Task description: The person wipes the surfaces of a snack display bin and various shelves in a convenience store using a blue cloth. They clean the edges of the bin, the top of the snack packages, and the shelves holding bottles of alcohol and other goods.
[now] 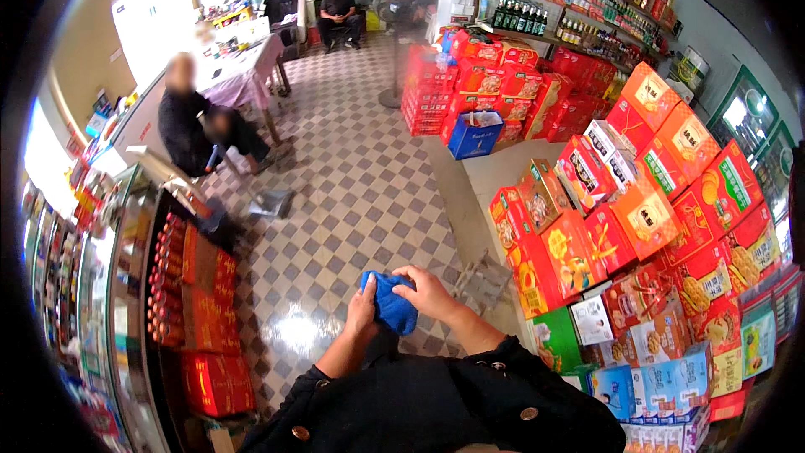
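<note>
A blue cloth, bunched and folded over, is held between my two hands in front of my body, above the tiled floor. My left hand grips its left edge, thumb laid along the top. On the upper right, my right hand has its fingers curled onto the cloth. Both forearms reach up from dark sleeves with buttons at the cuffs. The parts of the fingers beneath the cloth are hidden.
Stacked red gift boxes rise close on my right. A glass counter with red cartons lines the left. One person sits at left, another at the back. A dustpan, blue bag and fan stand around the checkered floor.
</note>
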The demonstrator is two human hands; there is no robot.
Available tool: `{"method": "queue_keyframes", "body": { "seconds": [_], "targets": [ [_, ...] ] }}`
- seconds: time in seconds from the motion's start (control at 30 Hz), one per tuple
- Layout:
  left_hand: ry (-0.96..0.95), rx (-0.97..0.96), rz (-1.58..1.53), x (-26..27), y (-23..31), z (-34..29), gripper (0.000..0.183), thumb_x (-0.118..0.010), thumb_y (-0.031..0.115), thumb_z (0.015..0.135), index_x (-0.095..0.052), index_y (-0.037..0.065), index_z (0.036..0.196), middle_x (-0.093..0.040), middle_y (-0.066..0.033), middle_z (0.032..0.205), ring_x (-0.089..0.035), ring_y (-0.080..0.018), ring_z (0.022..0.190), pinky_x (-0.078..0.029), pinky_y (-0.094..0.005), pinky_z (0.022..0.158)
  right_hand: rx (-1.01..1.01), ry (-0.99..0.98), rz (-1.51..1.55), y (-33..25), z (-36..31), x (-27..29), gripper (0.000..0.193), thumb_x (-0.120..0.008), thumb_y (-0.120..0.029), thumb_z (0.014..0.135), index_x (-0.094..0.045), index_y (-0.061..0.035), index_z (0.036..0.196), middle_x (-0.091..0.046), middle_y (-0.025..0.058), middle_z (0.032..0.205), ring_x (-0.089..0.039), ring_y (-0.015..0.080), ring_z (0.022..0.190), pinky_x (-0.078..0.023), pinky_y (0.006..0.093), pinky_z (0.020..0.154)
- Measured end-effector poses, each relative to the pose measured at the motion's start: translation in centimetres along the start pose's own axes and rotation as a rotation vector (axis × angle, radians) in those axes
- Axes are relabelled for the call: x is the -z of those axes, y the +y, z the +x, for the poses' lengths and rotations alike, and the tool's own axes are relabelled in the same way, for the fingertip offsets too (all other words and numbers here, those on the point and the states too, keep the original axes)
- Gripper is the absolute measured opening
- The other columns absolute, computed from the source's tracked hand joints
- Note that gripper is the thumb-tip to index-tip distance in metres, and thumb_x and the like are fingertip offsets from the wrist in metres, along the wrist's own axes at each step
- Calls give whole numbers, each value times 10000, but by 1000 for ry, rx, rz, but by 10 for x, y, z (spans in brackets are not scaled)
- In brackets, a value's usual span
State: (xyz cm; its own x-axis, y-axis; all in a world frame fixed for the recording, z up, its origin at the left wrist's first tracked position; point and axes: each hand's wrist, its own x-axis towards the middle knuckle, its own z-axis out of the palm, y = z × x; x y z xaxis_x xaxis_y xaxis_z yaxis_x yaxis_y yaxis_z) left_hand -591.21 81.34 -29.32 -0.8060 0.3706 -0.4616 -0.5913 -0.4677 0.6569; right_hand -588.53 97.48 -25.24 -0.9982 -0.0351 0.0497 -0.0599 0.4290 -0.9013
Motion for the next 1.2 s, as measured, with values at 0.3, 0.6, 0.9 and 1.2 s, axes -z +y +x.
{"method": "queue_keyframes", "body": {
  "seconds": [0.3,0.6,0.9,1.2],
  "targets": [
    [-174,181,-54,-142,87,313,355,-456,235,941,-487,-27,1178,-593,-151,1117,-603,-278,993,-473,-439,894,-9,530,-197,129,222,156,338,-654,-268,835,-585,-17,1050,-584,158,1051,-563,289,979,-440,370,850],
    [-325,583,90,-343,47,542,297,-448,264,948,-524,42,1130,-587,-84,1034,-555,-229,968,-453,-411,860,-335,631,173,263,377,320,653,-636,-425,808,-437,26,1238,-532,240,1147,-541,316,1054,-425,399,905],
    [-461,669,-7,-516,100,752,378,-504,332,878,-516,78,1159,-562,-120,1098,-530,-285,990,-424,-453,892,-180,368,221,339,552,549,501,-620,-217,833,-441,-24,1260,-532,116,1171,-507,199,1067,-406,342,934],
    [-569,892,-16,-666,81,995,340,-442,272,886,-502,63,1148,-505,-170,1209,-419,-381,1154,-268,-574,1005,-311,593,792,480,665,728,485,-499,-8,819,-414,-42,1295,-529,114,1162,-547,230,1024,-445,381,922]
  ]
}}
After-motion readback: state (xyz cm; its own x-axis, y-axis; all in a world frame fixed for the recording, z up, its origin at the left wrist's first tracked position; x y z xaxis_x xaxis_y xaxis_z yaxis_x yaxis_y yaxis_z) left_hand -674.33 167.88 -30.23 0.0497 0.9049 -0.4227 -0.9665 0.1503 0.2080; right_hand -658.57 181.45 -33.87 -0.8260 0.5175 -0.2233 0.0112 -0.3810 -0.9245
